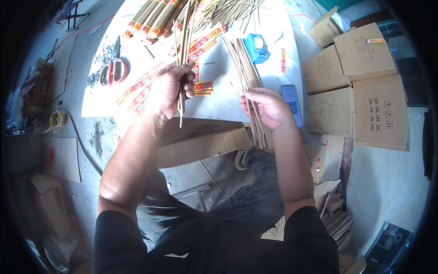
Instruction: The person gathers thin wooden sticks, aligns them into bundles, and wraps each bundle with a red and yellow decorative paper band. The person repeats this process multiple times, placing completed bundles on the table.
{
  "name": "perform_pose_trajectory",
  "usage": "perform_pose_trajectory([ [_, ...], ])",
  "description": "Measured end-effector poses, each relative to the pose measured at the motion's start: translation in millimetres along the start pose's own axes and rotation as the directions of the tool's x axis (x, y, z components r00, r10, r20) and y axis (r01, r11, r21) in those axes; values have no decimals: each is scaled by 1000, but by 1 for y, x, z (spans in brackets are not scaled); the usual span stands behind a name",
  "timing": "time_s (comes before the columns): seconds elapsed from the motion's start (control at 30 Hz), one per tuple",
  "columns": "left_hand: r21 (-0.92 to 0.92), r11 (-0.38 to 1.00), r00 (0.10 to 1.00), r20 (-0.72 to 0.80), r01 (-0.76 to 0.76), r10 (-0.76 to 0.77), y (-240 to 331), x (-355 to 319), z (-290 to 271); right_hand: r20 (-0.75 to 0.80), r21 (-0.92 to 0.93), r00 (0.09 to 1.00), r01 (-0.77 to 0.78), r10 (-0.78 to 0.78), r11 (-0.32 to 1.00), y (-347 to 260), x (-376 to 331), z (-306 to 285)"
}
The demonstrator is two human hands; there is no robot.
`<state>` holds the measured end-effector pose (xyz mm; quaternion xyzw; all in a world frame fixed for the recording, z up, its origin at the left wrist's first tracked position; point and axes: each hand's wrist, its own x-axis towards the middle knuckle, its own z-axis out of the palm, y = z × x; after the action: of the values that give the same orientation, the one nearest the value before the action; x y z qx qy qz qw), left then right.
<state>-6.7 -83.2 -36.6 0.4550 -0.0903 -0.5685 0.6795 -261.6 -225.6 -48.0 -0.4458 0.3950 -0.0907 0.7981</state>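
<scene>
My left hand (172,86) is closed around a small bunch of incense sticks (184,43), held upright over the table's near edge. To its right, my right hand (264,105) grips a wider, loosely fanned bunch of incense sticks (240,61), thumb on top. The lower ends of that bunch hang past the table edge. Red and yellow paper strips (207,43) lie flat beneath and around my left hand. Finished-looking bundles (153,18) wrapped in such strips rest at the far left, beside a heap of loose sticks (228,13).
Scissors (114,68) with red handles lie on the white table (102,102) at left. A blue tape dispenser (257,49) stands beyond my right hand, and a phone (291,102) lies by the right edge. Cardboard boxes (365,52) are stacked on the right.
</scene>
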Motion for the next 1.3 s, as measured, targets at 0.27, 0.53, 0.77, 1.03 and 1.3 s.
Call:
perform_pose_trajectory([
  [0.27, 2, 1000, 1000, 6, -13, 13, 1, 2, -3, 74, 70, 997, 3, -8, 998, -2, -2, 1],
  [0.53, 19, 1000, 1000, -10, -16, 16, 2, 1, 0, 107, 80, 994, 26, -34, 996, -4, -5, 6],
  [0.77, 16, 1000, 1000, 12, -19, 18, 2, 1, -3, 77, 35, 996, 39, -42, 999, -3, -5, 15],
  [1.03, 8, 1000, 1000, -2, -19, 19, 2, -1, 0, 24, 59, 999, 40, -42, 997, 0, -6, 16],
  [1.3, 63, 981, 976, -107, -182, 188, 21, 1, -2, 2, -131, 980, 197, -198, 972, 4, -8, 24],
])
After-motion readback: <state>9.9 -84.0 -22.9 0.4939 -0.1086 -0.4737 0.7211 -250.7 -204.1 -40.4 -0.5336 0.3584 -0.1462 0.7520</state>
